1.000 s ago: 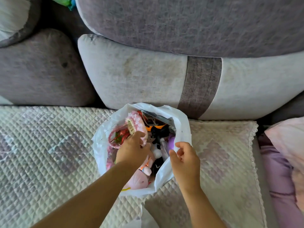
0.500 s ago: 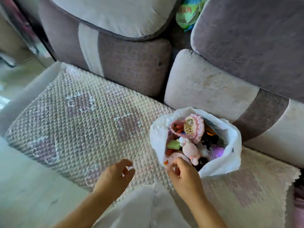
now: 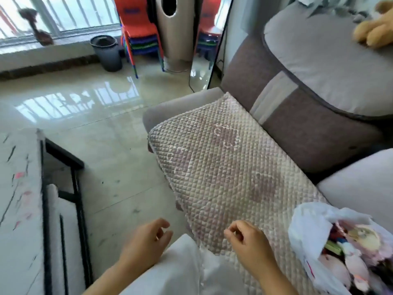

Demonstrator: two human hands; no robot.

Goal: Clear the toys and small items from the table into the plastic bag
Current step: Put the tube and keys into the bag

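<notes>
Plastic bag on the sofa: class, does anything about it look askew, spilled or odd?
The plastic bag sits slumped on the quilted sofa cover, its mouth gaping, toys heaped to the rim. Nothing has visibly spilled out. Neither the left hand nor the right hand holds it.

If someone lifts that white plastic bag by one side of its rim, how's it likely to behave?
Likely floppy: the plastic bag is thin crumpled film, its rim sagging on the quilted cover. Probably bulky but fairly light, since it is packed with small toys. Its mouth gapes open, so a one-sided lift may tip it and spill some. Neither the left hand nor the right hand holds it.
</notes>
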